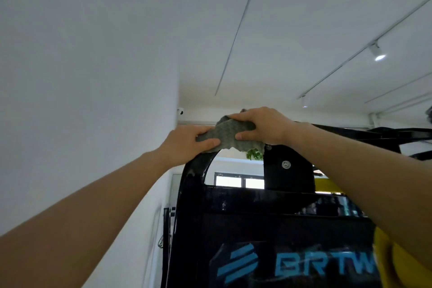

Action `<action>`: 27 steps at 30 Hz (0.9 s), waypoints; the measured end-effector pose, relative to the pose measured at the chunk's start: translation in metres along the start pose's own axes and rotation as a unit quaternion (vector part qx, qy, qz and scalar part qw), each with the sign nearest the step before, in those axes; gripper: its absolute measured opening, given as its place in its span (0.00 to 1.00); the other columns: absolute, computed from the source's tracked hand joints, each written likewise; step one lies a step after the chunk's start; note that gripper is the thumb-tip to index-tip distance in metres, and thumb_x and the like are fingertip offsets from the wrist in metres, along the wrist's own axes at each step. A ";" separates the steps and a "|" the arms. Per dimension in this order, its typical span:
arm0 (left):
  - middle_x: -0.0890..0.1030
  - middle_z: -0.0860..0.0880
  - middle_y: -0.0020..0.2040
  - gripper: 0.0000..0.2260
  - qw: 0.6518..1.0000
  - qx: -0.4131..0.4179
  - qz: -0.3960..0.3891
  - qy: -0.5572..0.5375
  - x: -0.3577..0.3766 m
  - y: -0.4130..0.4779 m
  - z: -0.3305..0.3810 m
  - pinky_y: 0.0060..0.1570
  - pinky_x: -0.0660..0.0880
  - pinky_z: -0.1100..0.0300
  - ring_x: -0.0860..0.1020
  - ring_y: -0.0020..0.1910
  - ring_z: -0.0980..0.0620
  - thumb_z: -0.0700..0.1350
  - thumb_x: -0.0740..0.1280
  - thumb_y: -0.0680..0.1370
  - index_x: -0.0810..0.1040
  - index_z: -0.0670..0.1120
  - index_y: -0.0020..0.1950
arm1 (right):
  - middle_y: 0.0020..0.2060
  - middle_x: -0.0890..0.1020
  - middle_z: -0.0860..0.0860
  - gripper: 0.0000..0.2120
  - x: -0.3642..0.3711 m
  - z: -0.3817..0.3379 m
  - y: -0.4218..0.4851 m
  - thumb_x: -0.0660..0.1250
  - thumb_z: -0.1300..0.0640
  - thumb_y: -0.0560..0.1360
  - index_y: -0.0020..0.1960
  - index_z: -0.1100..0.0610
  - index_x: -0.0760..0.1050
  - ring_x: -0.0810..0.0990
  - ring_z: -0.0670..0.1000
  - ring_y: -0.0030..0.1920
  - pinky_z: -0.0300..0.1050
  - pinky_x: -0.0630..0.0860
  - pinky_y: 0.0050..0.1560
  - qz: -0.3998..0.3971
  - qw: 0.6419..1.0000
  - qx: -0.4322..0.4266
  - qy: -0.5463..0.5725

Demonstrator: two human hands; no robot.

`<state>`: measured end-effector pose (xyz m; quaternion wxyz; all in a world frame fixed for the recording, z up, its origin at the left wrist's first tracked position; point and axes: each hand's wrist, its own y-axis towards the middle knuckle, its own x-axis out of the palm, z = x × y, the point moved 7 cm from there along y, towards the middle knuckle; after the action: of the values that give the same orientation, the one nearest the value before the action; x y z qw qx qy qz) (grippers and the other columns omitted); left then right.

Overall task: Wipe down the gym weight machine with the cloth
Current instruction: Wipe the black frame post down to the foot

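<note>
Grey cloth sits atop the machine frame's curve, pinched by both hands: left hand at its L end, right hand over the top. Risk: overhead reach w/ thin pinch, so cloth may slip off behind.

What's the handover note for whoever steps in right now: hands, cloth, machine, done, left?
Left hand: grips the left end of the grey cloth.
Right hand: grips the cloth's right end.
Cloth: draped over the top curved bar of the black weight machine, both arms raised overhead.
Done: cannot tell how much has been wiped; the top bar is in contact now.
Left: likely the frame sides and the branded front panel below.
</note>
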<state>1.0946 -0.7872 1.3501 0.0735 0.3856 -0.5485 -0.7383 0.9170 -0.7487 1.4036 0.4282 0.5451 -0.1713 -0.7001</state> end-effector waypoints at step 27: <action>0.74 0.47 0.69 0.20 0.979 0.080 0.178 0.064 0.040 -0.148 -0.012 0.60 0.77 0.53 0.73 0.63 0.47 0.48 0.72 0.77 0.78 0.48 0.68 | 0.56 0.83 0.55 0.14 0.095 -0.106 -0.116 0.68 0.57 0.78 0.63 0.57 0.79 0.80 0.58 0.54 0.52 0.80 0.52 0.155 0.985 -0.005 0.069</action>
<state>1.1210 -0.7602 1.2015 0.2075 0.3330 -0.6595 -0.6411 0.9616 -0.7330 1.2260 0.5452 0.5566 -0.2205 -0.5868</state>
